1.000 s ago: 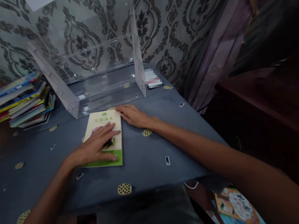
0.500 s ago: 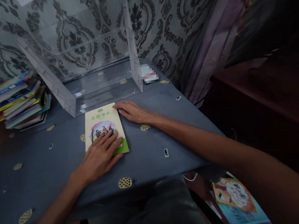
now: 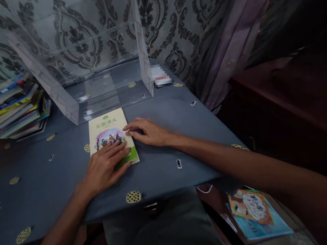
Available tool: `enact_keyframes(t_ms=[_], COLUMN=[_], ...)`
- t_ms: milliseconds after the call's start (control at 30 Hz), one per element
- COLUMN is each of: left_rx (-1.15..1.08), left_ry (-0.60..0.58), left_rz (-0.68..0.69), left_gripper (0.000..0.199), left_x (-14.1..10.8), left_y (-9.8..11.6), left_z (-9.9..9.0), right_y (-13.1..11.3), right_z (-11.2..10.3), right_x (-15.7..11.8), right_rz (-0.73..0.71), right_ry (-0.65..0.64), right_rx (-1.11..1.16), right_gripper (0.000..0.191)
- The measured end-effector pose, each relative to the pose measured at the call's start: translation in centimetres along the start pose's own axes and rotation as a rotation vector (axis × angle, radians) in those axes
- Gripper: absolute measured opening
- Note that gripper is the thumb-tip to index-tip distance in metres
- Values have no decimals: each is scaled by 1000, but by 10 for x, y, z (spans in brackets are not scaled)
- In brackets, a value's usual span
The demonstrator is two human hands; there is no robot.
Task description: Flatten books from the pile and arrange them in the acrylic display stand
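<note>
Behind the counter's [image 3: 159,173] front edge, a book [image 3: 109,135] is touched by the left hand [image 3: 105,166], grip spread, and the right hand [image 3: 150,133], grip unclear.

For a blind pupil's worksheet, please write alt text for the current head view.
A person's left hand lies over the lower part of a cream and green book, with the right hand at its right edge, on a blue-grey pineapple-print tablecloth. Behind stands a clear plastic rack, with a stack of colourful books to its left.

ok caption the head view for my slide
Left hand on a book, right hand at its edge, before a clear rack.
</note>
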State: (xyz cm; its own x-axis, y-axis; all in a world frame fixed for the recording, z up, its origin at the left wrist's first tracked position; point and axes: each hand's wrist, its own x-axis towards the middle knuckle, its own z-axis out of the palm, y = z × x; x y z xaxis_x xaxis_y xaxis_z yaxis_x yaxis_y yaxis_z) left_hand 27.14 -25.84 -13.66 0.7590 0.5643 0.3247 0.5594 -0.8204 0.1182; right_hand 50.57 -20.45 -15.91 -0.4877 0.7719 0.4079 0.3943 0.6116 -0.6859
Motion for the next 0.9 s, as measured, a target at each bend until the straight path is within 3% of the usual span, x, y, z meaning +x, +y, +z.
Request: enact_keyframes(t_ms=[433, 900], left_rx=[53, 40], left_ry=[-40, -33], left_rz=[37, 13], left_gripper=[37, 39], left_x=[2, 0], left_y=[1, 1], left_z=[-7, -6], right_y=[-12, -19], right_z=[-2, -5], right_x=[-21, -21], right_rz=[-26, -40], right_ry=[-14, -77], right_rx=[105, 296], right_gripper=[24, 24])
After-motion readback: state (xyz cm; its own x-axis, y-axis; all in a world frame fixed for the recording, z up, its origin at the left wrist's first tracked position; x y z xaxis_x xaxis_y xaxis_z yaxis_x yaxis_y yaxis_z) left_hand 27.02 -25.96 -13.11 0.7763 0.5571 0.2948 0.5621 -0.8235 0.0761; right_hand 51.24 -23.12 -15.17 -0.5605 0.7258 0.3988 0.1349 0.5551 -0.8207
